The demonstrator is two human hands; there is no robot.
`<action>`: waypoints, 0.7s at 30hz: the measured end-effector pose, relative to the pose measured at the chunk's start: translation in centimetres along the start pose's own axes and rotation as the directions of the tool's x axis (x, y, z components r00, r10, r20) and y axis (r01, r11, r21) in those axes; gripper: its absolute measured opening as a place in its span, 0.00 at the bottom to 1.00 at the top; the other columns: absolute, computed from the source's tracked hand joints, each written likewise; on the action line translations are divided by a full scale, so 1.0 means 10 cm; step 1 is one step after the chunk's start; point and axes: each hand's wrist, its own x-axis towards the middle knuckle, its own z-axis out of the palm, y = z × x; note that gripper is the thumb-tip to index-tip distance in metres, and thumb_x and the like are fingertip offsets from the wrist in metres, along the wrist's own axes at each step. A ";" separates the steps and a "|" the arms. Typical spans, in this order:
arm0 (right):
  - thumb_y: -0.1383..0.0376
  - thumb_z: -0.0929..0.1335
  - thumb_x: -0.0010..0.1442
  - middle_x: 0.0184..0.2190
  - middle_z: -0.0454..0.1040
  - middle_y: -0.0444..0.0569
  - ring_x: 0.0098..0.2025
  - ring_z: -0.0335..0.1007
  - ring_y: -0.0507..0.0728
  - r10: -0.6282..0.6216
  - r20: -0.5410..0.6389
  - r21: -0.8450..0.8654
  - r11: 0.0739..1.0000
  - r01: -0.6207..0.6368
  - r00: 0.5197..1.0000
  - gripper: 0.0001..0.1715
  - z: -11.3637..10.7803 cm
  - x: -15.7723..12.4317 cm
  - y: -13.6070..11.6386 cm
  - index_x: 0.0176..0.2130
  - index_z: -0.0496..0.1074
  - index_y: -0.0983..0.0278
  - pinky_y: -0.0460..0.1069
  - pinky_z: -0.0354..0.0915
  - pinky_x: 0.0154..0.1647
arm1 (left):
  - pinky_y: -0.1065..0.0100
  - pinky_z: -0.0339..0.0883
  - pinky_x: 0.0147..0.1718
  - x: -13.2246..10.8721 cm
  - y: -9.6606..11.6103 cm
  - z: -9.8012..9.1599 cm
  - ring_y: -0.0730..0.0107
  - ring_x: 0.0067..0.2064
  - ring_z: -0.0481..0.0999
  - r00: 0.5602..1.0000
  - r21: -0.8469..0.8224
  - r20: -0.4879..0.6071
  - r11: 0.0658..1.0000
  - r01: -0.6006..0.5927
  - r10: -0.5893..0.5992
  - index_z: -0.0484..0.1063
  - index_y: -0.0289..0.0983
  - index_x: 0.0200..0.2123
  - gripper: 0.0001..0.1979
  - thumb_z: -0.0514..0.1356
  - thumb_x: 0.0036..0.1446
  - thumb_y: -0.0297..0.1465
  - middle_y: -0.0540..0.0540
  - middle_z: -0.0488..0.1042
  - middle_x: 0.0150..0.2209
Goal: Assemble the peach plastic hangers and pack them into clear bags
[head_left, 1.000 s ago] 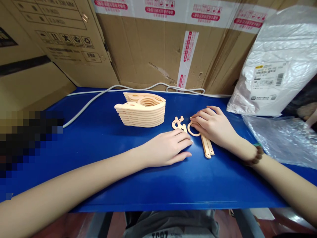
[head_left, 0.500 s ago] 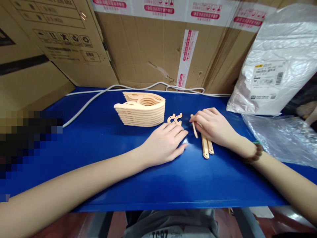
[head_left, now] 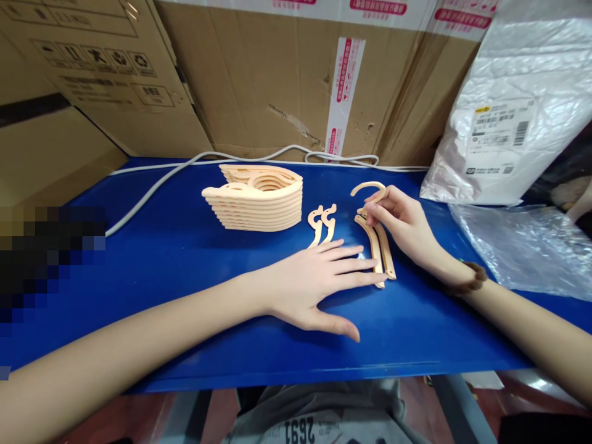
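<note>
My left hand (head_left: 319,280) is spread palm down over the blue table, its fingertips reaching the lower part of two long curved beige pieces (head_left: 387,256). Between thumb and fingers, my right hand (head_left: 404,222) holds a beige hook (head_left: 370,185), its curve upward, at the top of those long pieces. Two small beige curved pieces (head_left: 327,222) lie just beyond my left hand, their lower ends near its fingers. Left of them stands a stack of beige hanger-shaped parts (head_left: 259,203).
Cardboard boxes (head_left: 268,80) line the back of the blue table (head_left: 185,333). A white cable (head_left: 157,191) runs along the rear and left. At the right are a white plastic parcel (head_left: 494,142) and clear plastic wrap (head_left: 522,246).
My left hand has spread its fingers and moved right, toward the long pieces. My right hand has turned and now holds up the hook. The view has shifted slightly.
</note>
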 end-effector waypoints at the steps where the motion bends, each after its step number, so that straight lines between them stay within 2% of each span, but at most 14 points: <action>1: 0.59 0.68 0.64 0.26 0.73 0.41 0.31 0.72 0.53 -0.006 0.020 -0.023 1.000 0.007 1.000 0.07 0.00 0.00 0.00 0.37 0.67 0.60 0.50 0.67 0.37 | 0.50 0.51 0.66 0.00 0.00 0.00 0.52 0.68 0.59 1.000 0.020 -0.019 1.000 -0.004 0.004 0.59 0.38 0.66 0.36 0.57 0.62 0.52 0.41 0.62 0.66; 6: 0.59 0.65 0.66 0.27 0.72 0.42 0.31 0.70 0.53 -0.018 0.114 -0.063 0.998 0.025 0.993 0.07 -0.01 0.00 -0.01 0.38 0.67 0.60 0.50 0.66 0.37 | 0.56 0.65 0.54 0.01 -0.01 0.00 0.54 0.53 0.73 0.991 0.203 -0.115 0.978 -0.044 0.068 0.68 0.32 0.58 0.28 0.51 0.68 0.47 0.36 0.75 0.53; 8: 0.59 0.65 0.67 0.27 0.72 0.41 0.30 0.70 0.52 -0.058 0.078 -0.105 0.992 0.066 0.995 0.07 -0.03 -0.01 -0.04 0.38 0.66 0.60 0.50 0.66 0.36 | 0.58 0.67 0.50 0.01 -0.01 0.01 0.56 0.50 0.75 0.983 0.266 -0.155 0.962 -0.054 0.098 0.72 0.32 0.54 0.23 0.51 0.69 0.44 0.37 0.76 0.49; 10: 0.60 0.64 0.67 0.26 0.72 0.41 0.28 0.69 0.52 -0.130 0.009 -0.235 0.964 0.128 0.992 0.07 -0.06 -0.03 -0.07 0.38 0.65 0.60 0.50 0.65 0.35 | 0.60 0.68 0.49 0.01 -0.01 0.02 0.59 0.47 0.76 0.967 0.309 -0.222 0.950 -0.048 0.122 0.75 0.33 0.48 0.19 0.52 0.69 0.41 0.38 0.78 0.46; 12: 0.61 0.63 0.68 0.27 0.72 0.42 0.28 0.68 0.53 -0.230 -0.041 -0.448 0.874 0.188 0.972 0.06 -0.10 -0.04 -0.12 0.38 0.65 0.60 0.51 0.63 0.33 | 0.61 0.68 0.49 0.00 -0.02 0.02 0.63 0.44 0.78 0.940 0.350 -0.310 0.937 -0.025 0.141 0.77 0.34 0.40 0.16 0.54 0.69 0.38 0.42 0.80 0.40; 14: 0.62 0.62 0.68 0.30 0.72 0.46 0.31 0.68 0.56 -0.338 -0.022 -0.660 0.711 0.240 0.941 0.06 -0.14 -0.05 -0.17 0.38 0.65 0.61 0.53 0.63 0.34 | 0.62 0.69 0.49 -0.01 -0.02 0.01 0.66 0.39 0.79 0.913 0.380 -0.380 0.925 0.009 0.147 0.77 0.35 0.32 0.16 0.54 0.68 0.35 0.46 0.80 0.32; 16: 0.64 0.59 0.68 0.34 0.72 0.51 0.37 0.68 0.60 -0.404 0.031 -0.793 0.547 0.269 0.914 0.08 -0.17 -0.04 -0.22 0.36 0.64 0.61 0.56 0.63 0.38 | 0.63 0.69 0.47 -0.02 -0.03 -0.01 0.69 0.34 0.78 0.895 0.366 -0.430 0.929 0.053 0.118 0.75 0.36 0.27 0.17 0.55 0.67 0.33 0.49 0.78 0.28; 18: 0.65 0.56 0.68 0.36 0.70 0.54 0.41 0.66 0.62 -0.413 0.084 -0.847 0.450 0.283 0.907 0.12 -0.18 -0.04 -0.25 0.35 0.62 0.61 0.58 0.63 0.42 | 0.63 0.69 0.45 -0.02 -0.03 -0.02 0.69 0.34 0.77 0.883 0.333 -0.465 0.937 0.105 0.067 0.76 0.36 0.29 0.15 0.55 0.67 0.32 0.49 0.79 0.28; 20: 0.63 0.53 0.69 0.35 0.68 0.54 0.39 0.65 0.62 -0.359 0.142 -0.859 0.419 0.295 0.922 0.15 -0.18 -0.04 -0.25 0.33 0.60 0.60 0.57 0.63 0.40 | 0.59 0.68 0.48 -0.02 -0.04 -0.02 0.64 0.40 0.77 0.887 0.324 -0.462 0.932 0.162 0.006 0.78 0.36 0.40 0.11 0.56 0.66 0.34 0.48 0.80 0.33; 21: 0.62 0.52 0.69 0.34 0.68 0.52 0.36 0.64 0.61 -0.313 0.160 -0.857 0.427 0.289 0.936 0.15 -0.18 -0.04 -0.25 0.32 0.59 0.59 0.56 0.62 0.38 | 0.56 0.66 0.51 -0.01 -0.04 -0.01 0.60 0.45 0.76 0.899 0.329 -0.437 0.926 0.184 -0.023 0.77 0.36 0.46 0.13 0.57 0.65 0.36 0.46 0.80 0.38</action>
